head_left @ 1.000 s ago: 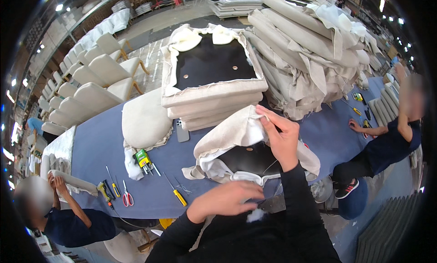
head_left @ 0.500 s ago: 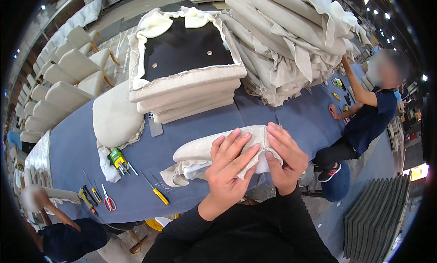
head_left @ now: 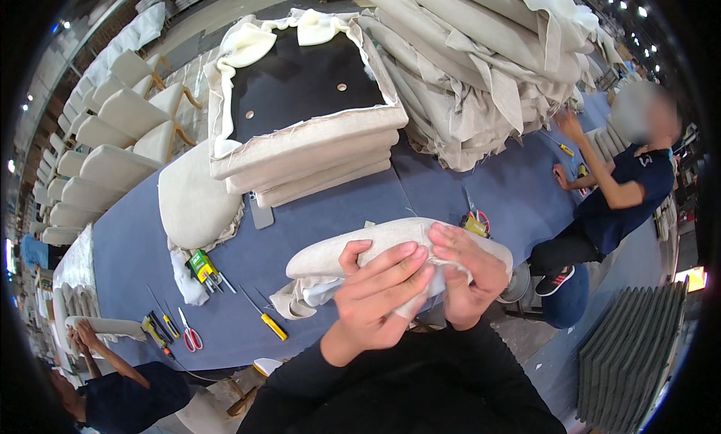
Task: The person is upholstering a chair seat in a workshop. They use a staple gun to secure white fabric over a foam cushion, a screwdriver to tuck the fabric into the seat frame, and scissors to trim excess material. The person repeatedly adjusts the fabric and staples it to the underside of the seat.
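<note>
Both hands are closed on one cushion: the left hand [head_left: 383,295] lays its fingers along the top edge, and the right hand [head_left: 475,276] pinches the cloth [head_left: 409,308] next to them, fingertips almost meeting. The cushion [head_left: 330,257] is beige and rounded, tilted up in front of the body at the near edge of the blue table [head_left: 330,201]; whether it rests there cannot be told. White padding [head_left: 319,293] shows below its edge.

It looks light for its bulk, soft outside and probably stiff within, not slippery. The loose cloth could fray or pull out of line, so the best hold is likely a pinch through cloth and padding together at the rim.

A second ago the cushion lay with its black underside showing and only the right hand held it, at the far corner; the left hung free. Now the underside is hidden, the beige face is turned up, and both hands work together.
</note>
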